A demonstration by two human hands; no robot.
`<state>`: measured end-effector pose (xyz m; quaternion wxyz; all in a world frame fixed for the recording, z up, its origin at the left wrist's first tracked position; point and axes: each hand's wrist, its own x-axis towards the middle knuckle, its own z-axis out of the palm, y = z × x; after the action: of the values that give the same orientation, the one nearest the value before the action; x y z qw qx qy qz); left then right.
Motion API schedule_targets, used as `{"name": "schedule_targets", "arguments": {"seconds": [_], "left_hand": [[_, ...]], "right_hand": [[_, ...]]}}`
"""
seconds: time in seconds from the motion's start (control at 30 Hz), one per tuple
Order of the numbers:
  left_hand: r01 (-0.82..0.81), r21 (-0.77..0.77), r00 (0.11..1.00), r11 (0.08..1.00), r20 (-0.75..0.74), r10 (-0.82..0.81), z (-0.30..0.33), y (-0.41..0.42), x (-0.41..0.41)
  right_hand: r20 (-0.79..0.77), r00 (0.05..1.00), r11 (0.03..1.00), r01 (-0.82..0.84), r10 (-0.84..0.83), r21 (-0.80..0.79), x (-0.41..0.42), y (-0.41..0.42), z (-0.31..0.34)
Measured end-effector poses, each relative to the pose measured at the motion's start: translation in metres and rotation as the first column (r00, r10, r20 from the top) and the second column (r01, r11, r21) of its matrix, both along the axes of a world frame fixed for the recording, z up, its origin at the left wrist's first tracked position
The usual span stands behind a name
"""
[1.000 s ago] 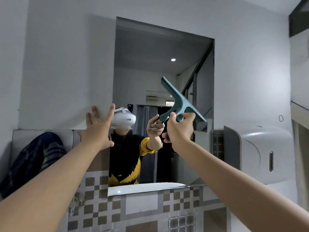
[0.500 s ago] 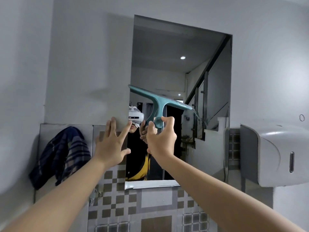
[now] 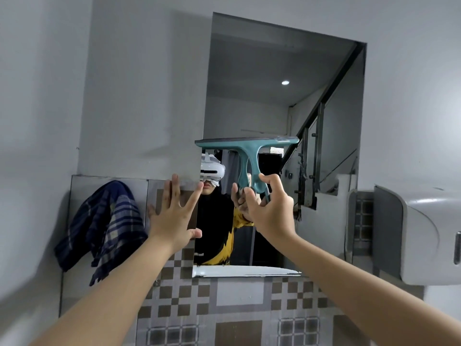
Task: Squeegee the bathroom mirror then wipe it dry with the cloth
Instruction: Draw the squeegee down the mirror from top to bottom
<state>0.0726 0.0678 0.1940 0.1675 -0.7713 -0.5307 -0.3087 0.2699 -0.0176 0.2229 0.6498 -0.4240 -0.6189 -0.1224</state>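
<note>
- While the right hand (image 3: 270, 216) is closing its fingers around the lower handle of the teal squeegee (image 3: 247, 156), the tool is standing upright against the mirror (image 3: 282, 101), with its long blade lying level across the glass about halfway up.
- The blade is reaching from the mirror's left edge, which it is slightly overhanging, to a point right of the glass's middle.
- The left hand (image 3: 174, 216) is staying empty, its fingers spreading wide, with the palm facing the wall; the fingertips are lying at the mirror's left edge, though whether they are pressing on it I cannot tell.
- A dark blue checked cloth (image 3: 104, 228) is hanging bunched on the wall to the left of the mirror, well apart from both hands and touched by neither.
- Below the mirror, brown and grey patterned tiles (image 3: 224, 308) are covering the wall.
- A white wall dispenser (image 3: 419, 233) is sitting to the right of the mirror, at about the height of the hands.
- The glass is reflecting a person in a dark and yellow top wearing a white headset (image 3: 210, 169), together with a stair rail and a lit ceiling lamp.
- Both bare forearms are reaching up from the lower corners of the view toward the mirror.
</note>
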Motion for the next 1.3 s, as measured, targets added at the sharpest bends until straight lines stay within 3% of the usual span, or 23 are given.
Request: {"name": "schedule_targets", "arguments": {"seconds": [0.33, 0.67, 1.03, 1.3], "left_hand": [[-0.059, -0.057, 0.998, 0.997, 0.008, 0.06, 0.003, -0.007, 0.006], [-0.093, -0.081, 0.996, 0.992, 0.006, 0.094, 0.004, -0.011, 0.012], [-0.097, -0.047, 0.995, 0.994, 0.015, 0.097, 0.003, -0.004, 0.013], [-0.085, -0.056, 0.996, 0.995, 0.009, 0.086, 0.003, -0.008, 0.013]], "right_hand": [[0.3, 0.923, 0.969, 0.245, -0.242, 0.028, 0.077, -0.013, 0.024], [0.386, 0.856, 0.936, 0.345, -0.345, 0.071, 0.136, -0.027, 0.029], [0.256, 0.854, 0.887, 0.46, -0.452, 0.034, 0.197, -0.049, 0.011], [0.08, 0.951, 0.945, 0.305, -0.298, -0.114, 0.177, -0.042, -0.017]]}}
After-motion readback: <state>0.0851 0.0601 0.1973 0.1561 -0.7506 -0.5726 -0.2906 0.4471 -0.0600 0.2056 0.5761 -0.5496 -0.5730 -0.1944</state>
